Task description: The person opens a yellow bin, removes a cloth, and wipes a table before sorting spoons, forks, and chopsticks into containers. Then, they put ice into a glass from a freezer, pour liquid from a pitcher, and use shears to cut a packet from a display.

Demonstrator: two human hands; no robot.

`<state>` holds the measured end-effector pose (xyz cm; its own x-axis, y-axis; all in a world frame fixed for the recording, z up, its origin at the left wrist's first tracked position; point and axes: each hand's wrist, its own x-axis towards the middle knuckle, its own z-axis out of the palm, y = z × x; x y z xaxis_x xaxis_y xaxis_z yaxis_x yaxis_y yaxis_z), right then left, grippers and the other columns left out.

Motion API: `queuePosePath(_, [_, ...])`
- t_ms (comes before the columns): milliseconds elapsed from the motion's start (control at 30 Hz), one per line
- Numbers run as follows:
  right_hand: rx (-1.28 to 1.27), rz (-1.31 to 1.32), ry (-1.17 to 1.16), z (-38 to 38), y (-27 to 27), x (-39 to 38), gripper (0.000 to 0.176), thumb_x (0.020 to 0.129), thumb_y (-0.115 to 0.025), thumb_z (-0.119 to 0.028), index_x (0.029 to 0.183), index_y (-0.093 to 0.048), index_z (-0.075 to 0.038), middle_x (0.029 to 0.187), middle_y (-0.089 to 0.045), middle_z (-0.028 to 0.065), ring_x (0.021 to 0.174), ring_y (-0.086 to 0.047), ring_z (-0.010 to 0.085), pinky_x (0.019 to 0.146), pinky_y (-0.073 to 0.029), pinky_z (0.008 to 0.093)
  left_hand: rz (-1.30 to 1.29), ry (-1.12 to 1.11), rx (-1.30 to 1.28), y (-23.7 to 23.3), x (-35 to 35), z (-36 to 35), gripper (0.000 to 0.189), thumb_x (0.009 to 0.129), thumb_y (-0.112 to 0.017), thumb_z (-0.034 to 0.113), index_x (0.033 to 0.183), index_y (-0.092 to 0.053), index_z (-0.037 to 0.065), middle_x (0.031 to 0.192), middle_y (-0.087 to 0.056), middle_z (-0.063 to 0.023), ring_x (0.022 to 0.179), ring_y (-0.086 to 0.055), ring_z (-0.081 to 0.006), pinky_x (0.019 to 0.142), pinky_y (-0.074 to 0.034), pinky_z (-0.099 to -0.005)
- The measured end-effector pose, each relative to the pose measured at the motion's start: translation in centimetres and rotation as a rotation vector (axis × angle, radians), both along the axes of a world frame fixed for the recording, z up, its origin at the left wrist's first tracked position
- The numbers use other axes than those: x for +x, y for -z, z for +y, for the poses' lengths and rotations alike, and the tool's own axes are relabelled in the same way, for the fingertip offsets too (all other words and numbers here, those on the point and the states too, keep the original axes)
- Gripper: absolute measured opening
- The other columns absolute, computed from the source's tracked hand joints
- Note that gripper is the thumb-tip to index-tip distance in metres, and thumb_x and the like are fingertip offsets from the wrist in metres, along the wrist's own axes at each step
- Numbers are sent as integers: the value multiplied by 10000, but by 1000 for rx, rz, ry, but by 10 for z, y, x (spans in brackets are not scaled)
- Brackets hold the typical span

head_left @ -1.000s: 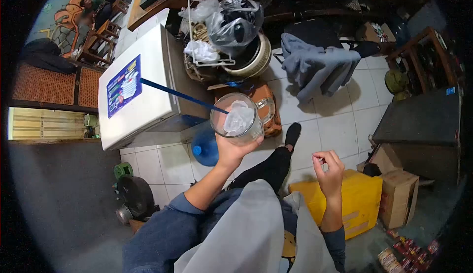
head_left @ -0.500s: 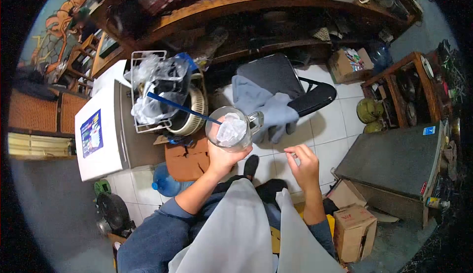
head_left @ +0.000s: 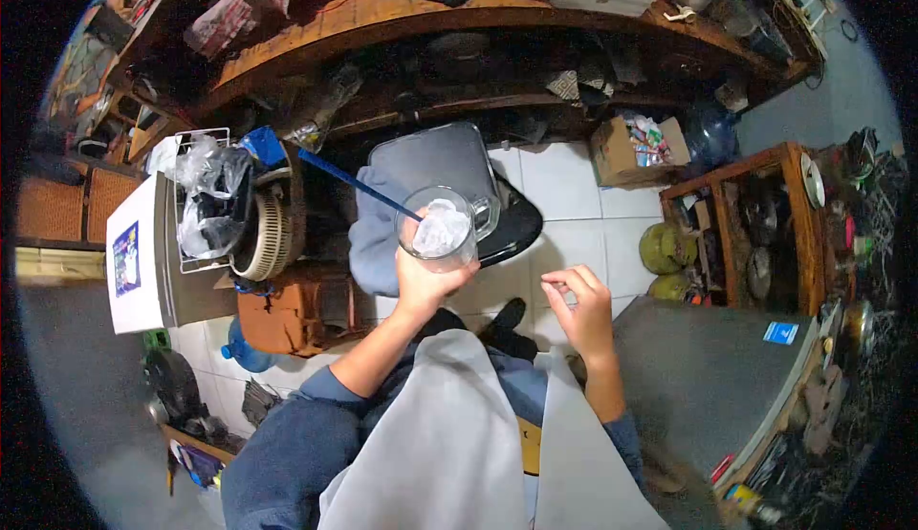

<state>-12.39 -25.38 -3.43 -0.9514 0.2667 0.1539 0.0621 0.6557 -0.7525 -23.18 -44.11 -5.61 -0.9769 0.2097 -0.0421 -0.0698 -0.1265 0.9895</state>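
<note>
A clear glass mug (head_left: 448,260) with a side handle is held upright by my left hand (head_left: 426,286), which wraps around its lower part. Inside the mug sits white, icy-looking content (head_left: 443,229). A long dark blue straw (head_left: 359,186) leans out of it toward the upper left. My right hand (head_left: 581,312) hovers to the right of the mug, apart from it. Its fingers are loosely bent, and I see nothing held in it.
Ahead are a black folding chair (head_left: 435,152) with a grey-blue cloth (head_left: 375,234) and a long wooden counter (head_left: 430,23). A white fridge (head_left: 139,253) with a wire basket stands left. To the right are a wooden cabinet (head_left: 813,234), green gas cylinders (head_left: 666,248) and a dark appliance top (head_left: 708,358).
My view has moved forward and turned, so the counter and the dark appliance look nearer and the chair sits further left. My left hand keeps hold of the mug.
</note>
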Motion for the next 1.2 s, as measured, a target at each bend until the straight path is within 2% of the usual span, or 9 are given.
queuePosePath(200, [39,-73,-88,127,7,-39,82,733,-623,-65,815,-622,-61,759,-595,75,618,-579,186,569,-458,281,48,-146,-53,11,-10,76,791,474,-802,85,1146,-391,15,1030,-514,-66,974,-506,-171,865,-403,-303])
queuePosePath(400, [112,-66,-251,181,-1,-151,112,733,-625,-75,835,-609,-32,756,-589,81,604,-551,169,582,-441,281,67,-270,-60,35,-32,87,787,507,-812,152,1158,-390,22,1066,-488,-74,995,-489,-175,875,-397,-312])
queuePosePath(567, [81,150,-273,195,-17,-265,160,727,-626,-82,878,-607,-33,837,-569,83,654,-522,164,598,-428,270,24,-440,-41,56,-68,93,776,518,-810,171,1155,-392,22,1063,-490,-77,1000,-488,-182,878,-395,-316])
queuePosePath(700, [-15,190,-122,193,-24,-349,296,729,-654,-139,1002,-573,-57,967,-541,98,837,-545,201,722,-475,299,38,-560,-50,57,-97,105,779,516,-808,148,1159,-388,22,1060,-488,-78,997,-484,-182,874,-396,-314])
queuePosePath(767, [-60,276,-47,197,-19,-393,489,746,-665,-207,1159,-455,-50,1113,-475,137,964,-496,236,750,-471,323,52,-503,-84,59,-111,111,813,530,-803,140,1193,-344,43,1185,-471,-110,1083,-460,-210,935,-369,-356])
queuePosePath(967, [-53,351,-19,202,-9,-464,577,759,-666,-270,1175,-388,19,1155,-452,158,1019,-480,252,851,-425,349,124,-501,-52,63,-140,135,807,545,-813,222,1181,-349,46,1199,-466,-126,1092,-454,-210,950,-351,-353])
queuePosePath(1033, [-416,362,-12,194,-12,-469,561,787,-643,-296,1166,-380,22,1160,-449,143,1022,-480,231,878,-397,340,142,-519,-41,63,-140,141,827,541,-813,237,1193,-340,45,1194,-465,-127,1094,-456,-217,957,-345,-363])
queuePosePath(1167, [-470,486,-283,210,-7,-498,363,874,-523,-317,1035,-484,5,988,-540,98,887,-508,153,812,-388,273,133,-584,3,71,-132,149,765,513,-797,128,1148,-382,27,1127,-485,-108,1018,-471,-187,903,-373,-329])
queuePosePath(1200, [-584,387,-286,206,-12,-499,357,892,-479,-358,925,-527,-6,794,-540,42,770,-501,118,744,-393,252,138,-579,-37,73,-131,148,765,510,-798,128,1146,-384,28,1126,-485,-108,1016,-473,-187,900,-376,-329])
